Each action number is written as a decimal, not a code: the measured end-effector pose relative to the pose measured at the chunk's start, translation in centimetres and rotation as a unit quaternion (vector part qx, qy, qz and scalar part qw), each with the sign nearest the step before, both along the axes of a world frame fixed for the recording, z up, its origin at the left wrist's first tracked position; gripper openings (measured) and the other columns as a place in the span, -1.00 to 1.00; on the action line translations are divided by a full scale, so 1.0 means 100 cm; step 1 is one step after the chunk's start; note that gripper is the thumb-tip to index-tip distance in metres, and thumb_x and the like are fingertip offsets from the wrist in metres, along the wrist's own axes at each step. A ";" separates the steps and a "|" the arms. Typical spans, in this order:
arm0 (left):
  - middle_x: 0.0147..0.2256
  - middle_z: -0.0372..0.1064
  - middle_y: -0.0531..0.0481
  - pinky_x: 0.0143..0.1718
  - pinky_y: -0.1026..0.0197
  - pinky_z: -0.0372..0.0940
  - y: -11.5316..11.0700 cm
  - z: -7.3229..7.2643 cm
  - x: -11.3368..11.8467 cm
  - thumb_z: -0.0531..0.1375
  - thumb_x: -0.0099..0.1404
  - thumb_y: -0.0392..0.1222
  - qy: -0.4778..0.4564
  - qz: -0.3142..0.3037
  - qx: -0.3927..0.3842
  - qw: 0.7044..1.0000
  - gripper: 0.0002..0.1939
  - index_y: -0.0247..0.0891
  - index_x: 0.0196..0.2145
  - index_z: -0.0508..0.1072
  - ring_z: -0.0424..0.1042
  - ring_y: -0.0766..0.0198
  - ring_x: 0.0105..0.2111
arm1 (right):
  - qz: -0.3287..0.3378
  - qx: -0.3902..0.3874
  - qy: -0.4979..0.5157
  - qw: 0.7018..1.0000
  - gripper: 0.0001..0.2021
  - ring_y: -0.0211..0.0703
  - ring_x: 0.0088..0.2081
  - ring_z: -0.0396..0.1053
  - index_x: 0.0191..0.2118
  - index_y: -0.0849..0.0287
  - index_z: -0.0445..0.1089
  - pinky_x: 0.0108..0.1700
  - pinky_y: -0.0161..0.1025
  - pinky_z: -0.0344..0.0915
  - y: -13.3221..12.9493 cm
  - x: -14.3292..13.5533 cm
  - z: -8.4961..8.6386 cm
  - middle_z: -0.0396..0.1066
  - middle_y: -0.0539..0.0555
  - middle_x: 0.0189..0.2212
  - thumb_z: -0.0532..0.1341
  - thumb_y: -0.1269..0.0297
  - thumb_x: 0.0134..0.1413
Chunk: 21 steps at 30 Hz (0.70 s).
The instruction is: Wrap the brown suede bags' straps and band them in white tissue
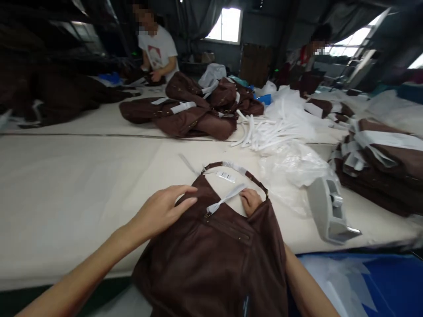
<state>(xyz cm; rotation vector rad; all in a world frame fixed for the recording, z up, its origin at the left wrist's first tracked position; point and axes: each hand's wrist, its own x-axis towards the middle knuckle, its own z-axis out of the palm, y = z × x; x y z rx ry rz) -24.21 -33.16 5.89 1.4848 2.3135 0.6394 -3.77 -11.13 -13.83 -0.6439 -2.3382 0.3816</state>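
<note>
A dark brown handbag [211, 259] lies at the table's near edge, its lower part hanging toward me. Its strap [254, 179] arches away from me, partly wrapped in white, with a white tag [226, 177] beside it. A white strip [228, 199] is tied to the zipper pull. My left hand [168, 207] is at the bag's upper left side, thumb and fingers apart, holding nothing. From behind the bag's right side my right hand [250, 201] comes up at the opening, fingers curled near the strip's end; what they grip is partly hidden.
A tape dispenser [325, 211] stands to the right, beside clear plastic bags [291, 171]. Stacked brown bags [390, 163] lie at the far right, more brown bags [198, 114] further back near white tubes [254, 132]. Two people [158, 53] are across the table.
</note>
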 end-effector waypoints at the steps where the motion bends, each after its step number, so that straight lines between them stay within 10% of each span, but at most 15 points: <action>1: 0.01 0.52 0.01 0.11 0.12 0.26 0.006 0.005 0.006 0.05 0.32 0.17 -0.003 -0.003 -0.014 1.000 -0.57 -0.06 -0.05 0.52 0.46 0.03 0.01 | 0.017 -0.007 0.002 1.000 -0.74 -0.09 -0.07 0.42 0.00 0.17 0.41 -0.02 -0.03 0.41 0.004 0.000 -0.004 0.41 0.14 0.00 0.19 0.15 0.31; 12: -0.20 0.48 -0.09 -0.13 0.08 0.38 0.071 -0.038 0.056 0.24 0.32 0.07 -0.103 0.007 -0.056 0.993 -0.68 -0.26 -0.20 0.50 0.47 0.11 -0.21 | 0.043 -0.018 0.013 0.999 -0.77 -0.01 -0.12 0.42 -0.26 0.14 0.51 -0.07 -0.10 0.38 0.020 0.001 -0.018 0.50 0.16 -0.20 0.08 0.34 0.16; 21: -0.12 0.51 -0.06 0.03 0.15 0.37 0.011 -0.026 0.064 0.12 0.37 -0.24 -0.134 -0.061 0.037 0.988 -0.75 -0.24 -0.08 0.56 0.49 0.15 -0.08 | 0.044 -0.076 0.045 0.995 -0.76 0.00 -0.05 0.39 -0.22 0.16 0.49 0.05 -0.05 0.33 0.011 0.004 -0.015 0.49 0.20 -0.14 0.06 0.30 0.21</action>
